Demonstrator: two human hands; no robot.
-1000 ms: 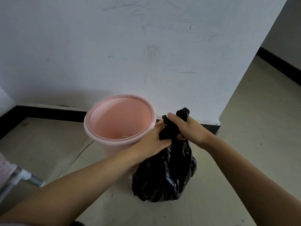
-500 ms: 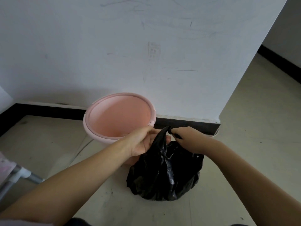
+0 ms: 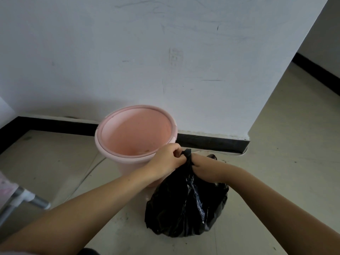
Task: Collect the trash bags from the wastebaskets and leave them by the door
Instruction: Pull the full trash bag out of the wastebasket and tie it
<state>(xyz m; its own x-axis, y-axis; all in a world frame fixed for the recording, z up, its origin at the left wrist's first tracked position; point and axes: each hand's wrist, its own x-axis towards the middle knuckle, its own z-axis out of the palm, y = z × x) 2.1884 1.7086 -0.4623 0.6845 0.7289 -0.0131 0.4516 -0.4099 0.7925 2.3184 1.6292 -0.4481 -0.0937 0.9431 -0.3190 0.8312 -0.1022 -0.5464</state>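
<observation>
A: Scuffed white wall, black baseboard, pale tiled floor. The pink wastebasket stands right against the wall, bare inside bar some specks at the bottom.

B: And the black trash bag sits on the floor at the wastebasket's four o'clock, touching its side. It looks full and slumped, the floor carrying its weight, which frees both hands for the neck.

A: Right. The left hand has its fingers curled tight, pinching the gathered top at the bag's twelve o'clock. The right hand clenches the plastic just below, from the two o'clock side. That reads like a knot being made.

B: A knot is only a guess, as the knuckles cover the neck. The right fingertips are buried in the folds.

A: No door is in sight. At eight o'clock there's a grey metal tube, cut off by the frame, and what it belongs to is unclear.
</observation>
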